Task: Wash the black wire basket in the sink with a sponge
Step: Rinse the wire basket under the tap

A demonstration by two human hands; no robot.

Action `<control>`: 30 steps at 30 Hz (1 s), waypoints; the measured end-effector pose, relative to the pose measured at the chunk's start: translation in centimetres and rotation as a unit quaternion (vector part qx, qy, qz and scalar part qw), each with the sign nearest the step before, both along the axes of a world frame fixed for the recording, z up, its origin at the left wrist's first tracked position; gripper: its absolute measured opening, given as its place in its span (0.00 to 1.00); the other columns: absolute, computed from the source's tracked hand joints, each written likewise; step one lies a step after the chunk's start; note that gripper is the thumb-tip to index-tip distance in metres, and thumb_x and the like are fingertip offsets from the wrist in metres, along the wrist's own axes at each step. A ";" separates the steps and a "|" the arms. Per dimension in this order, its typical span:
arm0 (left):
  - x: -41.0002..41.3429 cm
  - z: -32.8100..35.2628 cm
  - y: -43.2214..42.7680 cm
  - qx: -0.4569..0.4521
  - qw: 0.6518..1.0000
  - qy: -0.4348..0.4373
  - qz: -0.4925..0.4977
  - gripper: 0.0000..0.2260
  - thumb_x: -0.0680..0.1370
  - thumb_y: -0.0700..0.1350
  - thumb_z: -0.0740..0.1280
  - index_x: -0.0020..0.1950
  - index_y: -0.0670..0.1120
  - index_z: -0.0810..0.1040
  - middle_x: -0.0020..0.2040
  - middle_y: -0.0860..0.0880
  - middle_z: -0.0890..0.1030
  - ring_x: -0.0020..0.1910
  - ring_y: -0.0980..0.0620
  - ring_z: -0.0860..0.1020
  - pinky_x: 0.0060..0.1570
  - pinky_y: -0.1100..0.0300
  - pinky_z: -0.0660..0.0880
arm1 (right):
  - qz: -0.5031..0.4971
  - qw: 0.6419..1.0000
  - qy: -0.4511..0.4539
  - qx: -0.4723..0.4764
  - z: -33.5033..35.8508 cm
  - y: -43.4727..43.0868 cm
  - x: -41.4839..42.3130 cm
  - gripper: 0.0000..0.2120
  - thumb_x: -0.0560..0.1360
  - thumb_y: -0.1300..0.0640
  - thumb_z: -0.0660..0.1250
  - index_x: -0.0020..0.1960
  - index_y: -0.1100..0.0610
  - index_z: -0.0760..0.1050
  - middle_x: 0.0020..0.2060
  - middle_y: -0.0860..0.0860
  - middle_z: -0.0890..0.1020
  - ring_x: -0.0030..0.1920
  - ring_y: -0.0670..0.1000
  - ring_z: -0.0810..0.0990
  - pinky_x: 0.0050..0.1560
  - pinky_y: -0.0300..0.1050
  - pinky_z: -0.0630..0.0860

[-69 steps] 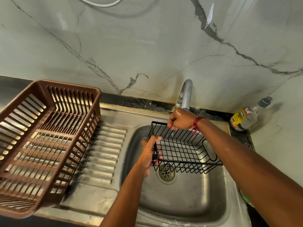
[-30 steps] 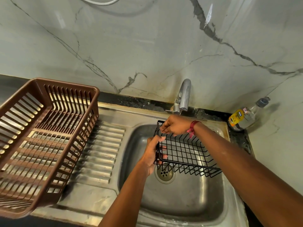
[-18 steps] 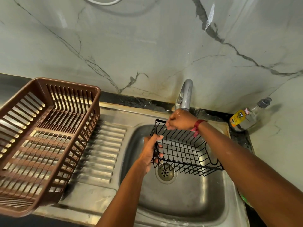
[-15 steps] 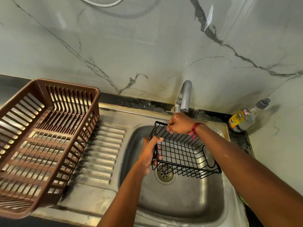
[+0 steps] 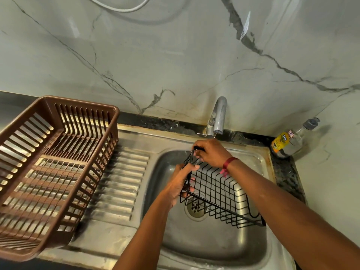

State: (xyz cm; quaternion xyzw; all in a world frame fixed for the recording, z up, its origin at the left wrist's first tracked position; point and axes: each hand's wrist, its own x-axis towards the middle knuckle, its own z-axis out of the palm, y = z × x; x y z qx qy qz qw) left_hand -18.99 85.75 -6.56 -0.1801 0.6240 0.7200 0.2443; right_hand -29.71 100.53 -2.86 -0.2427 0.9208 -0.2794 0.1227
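**A:** Head view, centre right of the frame: you have the black wire basket (image 5: 218, 189) over the sink (image 5: 214, 242), tipped so its left end stands up, and it hangs just above the drain (image 5: 196, 210). Your left hand (image 5: 180, 183) is wrapped around the upright wire at that end, thumb on top and fingers through the mesh. Your right hand (image 5: 211, 152) pinches the top corner of the rim, directly under the tap (image 5: 218, 115).

**B:** So both hands are closed on it. How do you expect it to handle?

**A:** Light and stiff, I'd judge. It is thin coated wire with open cells, so it should not sag or bend while you turn it. The coating looks smooth, and once wet or soapy it will likely slide in a fingertip pinch.

**B:** Where should you take hold, then?

**A:** On the thicker rim wire, or hook your fingers through the grid as your left hand does now. That locks it better than squeezing a single thin wire. Keep one hand on the rim while the other scrubs.

**B:** And the sponge?

**A:** I see none in the frame, and I cannot tell whether water is running. The soap bottle (image 5: 288, 143) lies at the right edge beside the sink, and the brown plastic rack (image 5: 54, 168) sits on the drainboard at the left, well apart from the basket.
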 end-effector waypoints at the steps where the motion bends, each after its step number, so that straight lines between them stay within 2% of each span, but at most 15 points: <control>1: 0.0 0.1 -0.2 0.010 1.000 0.002 -0.008 0.35 0.63 0.72 0.69 0.63 0.53 0.73 0.52 0.45 0.81 0.42 0.50 0.79 0.41 0.57 0.73 | -0.012 1.000 0.011 0.001 -0.2 0.2 0.2 0.05 0.76 0.59 0.67 0.50 0.54 0.80 0.43 0.50 0.83 0.42 0.44 0.79 0.46 0.36 0.76; 3: 0.1 -0.4 -1.0 0.094 0.995 -0.014 0.039 0.34 0.68 0.73 0.68 0.64 0.50 0.75 0.51 0.43 0.83 0.40 0.50 0.80 0.39 0.57 0.75 | -0.065 0.998 0.013 -0.014 -0.4 0.7 0.3 0.04 0.77 0.59 0.66 0.48 0.56 0.80 0.40 0.50 0.82 0.36 0.42 0.79 0.37 0.30 0.73; 6: 0.7 -1.6 -2.2 0.220 0.962 -0.049 0.155 0.35 0.72 0.71 0.65 0.67 0.46 0.77 0.55 0.40 0.85 0.50 0.44 0.83 0.55 0.48 0.76 | -0.163 0.985 -0.012 -0.052 -0.6 1.6 0.1 0.07 0.78 0.57 0.66 0.44 0.58 0.80 0.35 0.52 0.82 0.31 0.47 0.80 0.32 0.37 0.78; 8: 1.5 -2.1 -2.0 0.204 0.965 -0.031 0.161 0.32 0.73 0.69 0.64 0.65 0.46 0.80 0.59 0.41 0.84 0.53 0.44 0.82 0.56 0.46 0.74 | -0.209 0.976 -0.009 -0.067 -1.0 1.9 0.0 0.06 0.77 0.57 0.67 0.44 0.58 0.79 0.35 0.54 0.82 0.31 0.51 0.82 0.32 0.44 0.81; 10: 2.6 -2.7 -1.4 0.163 0.975 -0.029 0.147 0.33 0.70 0.68 0.71 0.65 0.46 0.80 0.63 0.42 0.83 0.55 0.46 0.80 0.51 0.49 0.76 | -0.258 0.963 -0.009 -0.083 -1.3 2.0 -0.1 0.05 0.77 0.58 0.66 0.43 0.57 0.78 0.37 0.55 0.82 0.32 0.53 0.83 0.32 0.48 0.82; 12: 3.5 -3.6 -1.3 0.142 0.982 -0.041 0.119 0.45 0.61 0.66 0.80 0.72 0.46 0.74 0.68 0.41 0.80 0.58 0.46 0.80 0.49 0.50 0.78 | -0.292 0.953 -0.015 -0.078 -1.6 2.0 -0.3 0.06 0.78 0.58 0.65 0.43 0.57 0.79 0.37 0.55 0.82 0.31 0.53 0.83 0.32 0.50 0.82; 14: 4.1 -4.2 -1.4 0.122 0.989 -0.050 0.073 0.55 0.54 0.63 0.85 0.77 0.54 0.65 0.71 0.41 0.76 0.65 0.42 0.79 0.59 0.43 0.78 | -0.314 0.947 -0.020 -0.065 -1.8 2.0 -0.5 0.09 0.78 0.54 0.65 0.44 0.58 0.80 0.35 0.55 0.83 0.31 0.54 0.83 0.34 0.51 0.82; 16: 4.2 -4.4 -1.3 0.080 0.996 -0.039 0.027 0.57 0.54 0.62 0.85 0.77 0.63 0.60 0.72 0.43 0.75 0.68 0.40 0.76 0.67 0.34 0.71 | -0.340 0.938 -0.030 -0.058 -2.1 2.1 -0.6 0.11 0.77 0.51 0.66 0.44 0.58 0.80 0.35 0.56 0.83 0.32 0.54 0.83 0.35 0.50 0.81; 18: 3.9 -4.3 -1.0 0.053 0.998 -0.024 0.023 0.52 0.58 0.63 0.82 0.77 0.64 0.60 0.72 0.41 0.74 0.67 0.39 0.77 0.63 0.34 0.76 | -0.336 0.942 0.007 0.016 -2.0 1.9 -0.3 0.10 0.77 0.52 0.65 0.47 0.58 0.80 0.39 0.57 0.84 0.37 0.54 0.81 0.36 0.46 0.77; 20: 3.6 -3.7 -0.6 0.062 0.997 -0.022 0.037 0.48 0.61 0.64 0.77 0.77 0.53 0.64 0.68 0.37 0.77 0.58 0.41 0.82 0.52 0.42 0.82 | -0.304 0.938 0.132 0.103 -1.7 1.8 0.3 0.08 0.76 0.56 0.66 0.53 0.58 0.79 0.44 0.56 0.83 0.43 0.56 0.81 0.42 0.48 0.78; 22: 3.3 -2.9 -0.6 0.071 0.996 -0.037 0.044 0.46 0.62 0.67 0.72 0.73 0.44 0.68 0.59 0.37 0.81 0.47 0.45 0.85 0.43 0.48 0.82 | -0.230 0.934 0.241 0.131 -1.0 1.5 0.8 0.10 0.74 0.60 0.66 0.54 0.59 0.79 0.46 0.56 0.83 0.45 0.56 0.79 0.46 0.49 0.78; 24: 3.0 -2.1 -0.9 0.078 0.995 -0.045 0.033 0.46 0.61 0.70 0.69 0.72 0.45 0.68 0.53 0.39 0.82 0.42 0.46 0.84 0.38 0.51 0.81 | -0.155 0.964 0.191 0.099 -0.3 1.2 0.7 0.07 0.75 0.60 0.64 0.48 0.58 0.81 0.43 0.54 0.83 0.43 0.53 0.79 0.47 0.48 0.79; 26: 2.7 -1.4 -1.2 0.073 0.996 -0.047 0.008 0.47 0.60 0.71 0.69 0.72 0.44 0.69 0.52 0.39 0.82 0.41 0.46 0.84 0.36 0.52 0.80 | -0.113 0.988 0.044 0.093 -0.5 1.5 -0.4 0.09 0.76 0.60 0.63 0.46 0.58 0.82 0.43 0.53 0.84 0.45 0.50 0.81 0.52 0.46 0.77; 28: 2.4 -0.9 -1.3 0.037 0.998 -0.045 -0.016 0.47 0.59 0.72 0.70 0.72 0.48 0.69 0.57 0.38 0.81 0.45 0.43 0.84 0.37 0.51 0.80 | -0.093 0.985 -0.060 0.131 -0.8 1.7 -1.2 0.10 0.76 0.60 0.62 0.47 0.59 0.83 0.46 0.55 0.84 0.49 0.53 0.81 0.56 0.49 0.76; 30: 2.3 -0.8 -1.2 -0.022 0.998 -0.034 -0.038 0.51 0.57 0.76 0.71 0.73 0.51 0.65 0.64 0.37 0.78 0.55 0.39 0.82 0.44 0.46 0.81 | -0.069 0.979 -0.073 0.177 -0.9 1.7 -1.6 0.09 0.75 0.60 0.64 0.48 0.61 0.83 0.48 0.56 0.84 0.50 0.54 0.81 0.56 0.50 0.76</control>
